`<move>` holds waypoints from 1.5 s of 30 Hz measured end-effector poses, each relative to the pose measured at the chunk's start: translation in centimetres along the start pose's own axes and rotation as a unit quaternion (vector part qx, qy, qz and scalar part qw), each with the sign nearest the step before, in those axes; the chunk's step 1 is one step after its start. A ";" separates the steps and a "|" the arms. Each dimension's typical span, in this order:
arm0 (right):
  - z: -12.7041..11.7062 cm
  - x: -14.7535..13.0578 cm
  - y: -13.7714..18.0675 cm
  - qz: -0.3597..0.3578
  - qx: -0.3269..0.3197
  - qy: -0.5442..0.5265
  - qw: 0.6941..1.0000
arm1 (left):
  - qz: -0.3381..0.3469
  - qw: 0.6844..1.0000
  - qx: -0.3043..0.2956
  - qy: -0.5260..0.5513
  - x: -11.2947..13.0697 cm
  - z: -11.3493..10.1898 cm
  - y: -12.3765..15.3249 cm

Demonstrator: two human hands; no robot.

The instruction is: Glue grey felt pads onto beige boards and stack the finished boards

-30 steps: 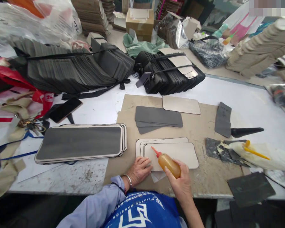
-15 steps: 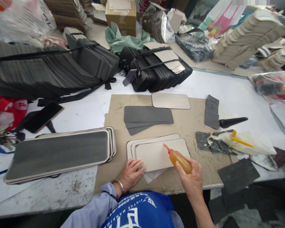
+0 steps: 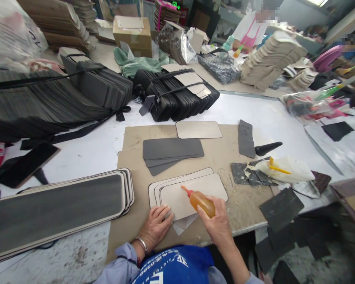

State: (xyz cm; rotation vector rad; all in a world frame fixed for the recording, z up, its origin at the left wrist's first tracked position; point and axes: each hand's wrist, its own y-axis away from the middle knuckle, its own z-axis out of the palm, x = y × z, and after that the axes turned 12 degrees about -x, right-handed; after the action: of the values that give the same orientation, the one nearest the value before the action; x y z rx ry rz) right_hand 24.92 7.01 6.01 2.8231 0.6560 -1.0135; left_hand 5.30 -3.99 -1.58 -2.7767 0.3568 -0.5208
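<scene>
My right hand (image 3: 218, 221) is wrapped round a squeeze bottle (image 3: 202, 203) of amber liquid, tilted to the left. Its red nozzle tip is at the upper face of the top beige panel (image 3: 168, 198), a round-cornered piece with a dark edge. Several such panels lie fanned in a small stack under it. My left hand (image 3: 156, 224) rests flat with fingers stretched over the stack's lower left corner. Just behind are overlapping dark grey pieces (image 3: 173, 148) and a single beige panel (image 3: 198, 129). Whether liquid is leaving the nozzle is hard to see.
Long grey-topped panels (image 3: 59, 211) are stacked at left, near a phone (image 3: 29, 165). Strapped dark bundles (image 3: 177, 94) stand behind the cardboard sheet (image 3: 127, 165). To the right lie a black-handled tool (image 3: 268, 148) and a glue-smeared white bag (image 3: 296, 169). Other people are in the background.
The bottle in my right hand has moved left along the top panel, its nozzle now nearer the panel's left part. My left hand stays on the corner. The camera view has shifted.
</scene>
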 end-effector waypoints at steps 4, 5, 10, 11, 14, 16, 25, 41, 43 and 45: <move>-2.6 4.3 -1.5 0.059 0.079 0.072 0.993 | 0.004 1.000 0.009 0.002 0.0 0.0 0.0; -3.2 5.3 -1.9 0.064 0.092 0.090 0.990 | 0.004 1.000 0.011 0.003 0.0 0.0 0.0; -4.3 7.0 -2.2 0.067 0.106 0.137 0.983 | -0.002 1.000 0.000 0.001 0.1 0.1 0.0; -4.1 6.5 -1.8 0.065 0.100 0.137 0.983 | -0.003 1.000 -0.003 0.001 0.1 0.1 0.0; -2.8 4.0 -0.2 0.045 0.066 0.101 0.992 | -0.002 1.000 -0.011 0.001 0.2 0.0 0.2; -1.8 1.7 1.1 0.025 0.029 0.055 0.998 | -0.004 1.000 -0.012 0.000 0.3 0.0 0.5; 1.3 -3.1 4.5 -0.007 -0.086 -0.041 0.995 | 0.024 1.000 0.006 0.000 -0.3 0.2 2.5; -5.0 6.8 3.7 0.102 0.108 0.168 0.975 | 0.041 0.999 0.014 -0.014 -0.5 0.3 2.3; -4.1 5.1 5.2 0.089 0.085 0.146 0.982 | 0.041 0.999 0.016 -0.018 -0.5 0.3 2.3; -2.9 3.1 6.7 0.073 0.060 0.103 0.990 | 0.042 0.999 0.016 -0.021 -0.5 0.3 2.3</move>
State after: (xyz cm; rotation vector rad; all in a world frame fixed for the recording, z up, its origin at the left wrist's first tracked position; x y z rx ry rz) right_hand 31.59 2.71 5.87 3.0564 0.4065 -0.7691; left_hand 4.57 -5.90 -2.72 -2.7227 0.4500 -0.4440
